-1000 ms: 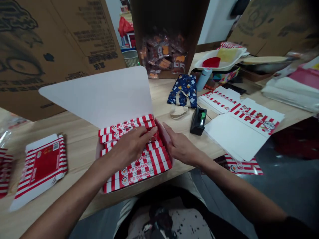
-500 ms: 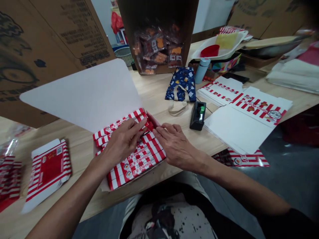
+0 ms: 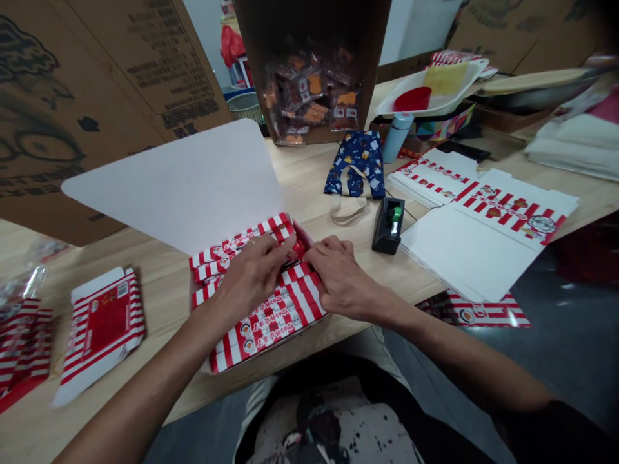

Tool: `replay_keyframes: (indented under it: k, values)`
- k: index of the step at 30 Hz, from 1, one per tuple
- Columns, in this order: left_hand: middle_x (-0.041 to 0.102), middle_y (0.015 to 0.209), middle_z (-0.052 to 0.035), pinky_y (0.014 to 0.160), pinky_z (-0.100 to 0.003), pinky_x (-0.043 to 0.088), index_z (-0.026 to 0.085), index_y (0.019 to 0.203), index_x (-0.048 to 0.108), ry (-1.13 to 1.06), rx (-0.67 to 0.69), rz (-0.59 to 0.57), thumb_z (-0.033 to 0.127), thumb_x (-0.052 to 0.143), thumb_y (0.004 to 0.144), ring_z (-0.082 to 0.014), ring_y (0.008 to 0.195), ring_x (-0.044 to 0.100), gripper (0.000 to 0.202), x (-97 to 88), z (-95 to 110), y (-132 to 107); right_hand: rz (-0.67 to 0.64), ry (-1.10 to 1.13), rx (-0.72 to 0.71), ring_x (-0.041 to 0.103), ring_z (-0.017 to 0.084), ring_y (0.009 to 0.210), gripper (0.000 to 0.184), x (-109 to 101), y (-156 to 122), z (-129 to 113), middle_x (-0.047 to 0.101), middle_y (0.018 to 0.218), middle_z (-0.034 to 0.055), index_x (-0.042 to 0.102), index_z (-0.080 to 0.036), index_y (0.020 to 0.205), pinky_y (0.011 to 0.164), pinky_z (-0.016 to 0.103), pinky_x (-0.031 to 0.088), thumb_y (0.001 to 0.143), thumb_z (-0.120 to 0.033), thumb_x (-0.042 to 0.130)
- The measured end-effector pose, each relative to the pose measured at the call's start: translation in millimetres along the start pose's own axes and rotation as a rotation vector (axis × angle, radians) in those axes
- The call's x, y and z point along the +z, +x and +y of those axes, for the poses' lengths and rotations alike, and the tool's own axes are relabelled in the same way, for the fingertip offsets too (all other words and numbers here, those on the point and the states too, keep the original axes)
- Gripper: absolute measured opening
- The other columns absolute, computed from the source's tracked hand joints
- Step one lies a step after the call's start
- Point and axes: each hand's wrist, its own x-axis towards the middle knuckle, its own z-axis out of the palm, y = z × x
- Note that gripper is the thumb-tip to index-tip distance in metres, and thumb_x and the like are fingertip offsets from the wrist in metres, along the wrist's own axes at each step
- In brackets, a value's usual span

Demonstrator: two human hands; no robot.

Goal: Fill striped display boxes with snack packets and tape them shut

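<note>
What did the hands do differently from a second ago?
The right hand, earlier flat beside the striped box, has curled its fingers down onto the box's right end; whether they grip it is unclear. The left hand stays pressed on top of the box. The white lid stays open, and the tape dispenser and flat sheets have not moved.

Left grip (image 3: pixel 251 278) palm down, fingers stretched forward; right grip (image 3: pixel 344 281) palm down, fingers curled under; fingertips nearly meeting.
</note>
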Motion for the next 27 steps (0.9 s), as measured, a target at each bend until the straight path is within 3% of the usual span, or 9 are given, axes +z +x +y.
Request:
replay_keyframes:
  k: [3, 6, 8, 11, 14, 16, 19, 22, 27]
  values:
    - [0.060, 0.094, -0.0066, 0.071, -0.031, 0.051, 0.024, 0.146, 0.051, -0.027, 0.079, -0.218, 0.014, 0.037, 0.101, -0.0175, 0.080, 0.055, 0.048, 1.2, 3, -1, 0.031, -0.011, -0.032, 0.046, 0.029, 0.104, 0.025, 2, -5, -1, 0.063, 0.103, 0.0098, 0.056, -0.017, 0.092, 0.087, 0.042, 0.031, 0.067, -0.014, 0.058]
    - [0.059, 0.130, -0.0149, 0.091, -0.040, 0.055, 0.023, 0.148, 0.049, -0.025, 0.064, -0.370, 0.026, 0.037, 0.104, -0.0247, 0.113, 0.059, 0.046, -11.7, 15, -15, 0.100, -0.017, -0.099, 0.049, 0.028, 0.103, 0.021, -1, -17, 0, 0.066, 0.101, 0.0090, 0.060, -0.017, 0.095, 0.093, 0.046, 0.032, 0.074, -0.013, 0.056]
    - [0.044, 0.154, -0.0169, 0.106, -0.050, 0.049, 0.021, 0.147, 0.050, 0.086, -0.020, -0.356, 0.034, 0.038, 0.104, -0.0313, 0.135, 0.049, 0.046, -24.3, 24, -33, 0.156, -0.018, -0.159, 0.051, 0.028, 0.107, 0.022, -7, -22, 0, 0.068, 0.103, 0.0091, 0.063, -0.017, 0.100, 0.099, 0.048, 0.031, 0.079, -0.014, 0.054]
    - [0.036, 0.161, -0.0189, 0.115, -0.059, 0.041, 0.015, 0.146, 0.050, 0.294, -0.212, -0.282, 0.040, 0.035, 0.105, -0.0366, 0.142, 0.045, 0.051, -39.8, 29, -60, 0.233, -0.062, -0.284, 0.052, 0.029, 0.122, 0.038, -19, -18, -3, 0.066, 0.124, 0.0148, 0.062, -0.011, 0.121, 0.111, 0.048, 0.029, 0.085, -0.016, 0.051]
    - [0.032, 0.163, -0.0226, 0.118, -0.059, 0.038, 0.008, 0.150, 0.044, 0.391, -0.367, -0.312, 0.049, 0.033, 0.104, -0.0390, 0.149, 0.035, 0.063, -45.3, 18, -69, 0.201, -0.188, -0.397, 0.035, 0.034, 0.144, 0.064, -18, 8, -8, 0.041, 0.155, 0.0254, 0.043, 0.001, 0.145, 0.119, 0.050, 0.026, 0.085, -0.019, 0.051]
    - [0.026, 0.165, -0.0214, 0.120, -0.058, 0.036, 0.006, 0.154, 0.036, 0.388, -0.445, -0.354, 0.053, 0.031, 0.104, -0.0377, 0.153, 0.026, 0.070, -43.0, 6, -66, 0.130, -0.275, -0.398, 0.026, 0.039, 0.150, 0.074, -10, 29, -9, 0.027, 0.161, 0.0293, 0.034, 0.006, 0.151, 0.121, 0.053, 0.027, 0.084, -0.020, 0.052]
    - [0.024, 0.166, -0.0173, 0.122, -0.060, 0.031, 0.011, 0.157, 0.033, 0.272, -0.490, -0.444, 0.054, 0.027, 0.104, -0.0352, 0.154, 0.025, 0.068, -33.2, -6, -58, -0.021, -0.383, -0.349, 0.038, 0.041, 0.144, 0.066, 7, 51, -5, 0.038, 0.153, 0.0339, 0.040, 0.011, 0.145, 0.121, 0.054, 0.030, 0.088, -0.021, 0.049]
    - [0.026, 0.165, -0.0176, 0.123, -0.061, 0.028, 0.012, 0.156, 0.037, 0.145, -0.480, -0.508, 0.055, 0.024, 0.104, -0.0353, 0.154, 0.025, 0.069, -25.4, -9, -52, -0.084, -0.441, -0.376, 0.047, 0.038, 0.138, 0.056, 16, 56, -1, 0.050, 0.145, 0.0310, 0.049, 0.008, 0.140, 0.123, 0.055, 0.027, 0.094, -0.022, 0.042]
    - [0.026, 0.165, -0.0164, 0.122, -0.064, 0.028, 0.016, 0.157, 0.035, 0.023, -0.490, -0.477, 0.056, 0.029, 0.103, -0.0355, 0.153, 0.026, 0.067, -49.3, -8, -59, -0.079, -0.441, -0.315, 0.049, 0.038, 0.136, 0.052, 4, 50, -6, 0.053, 0.144, 0.0287, 0.054, 0.005, 0.138, 0.123, 0.061, 0.026, 0.102, -0.026, 0.032]
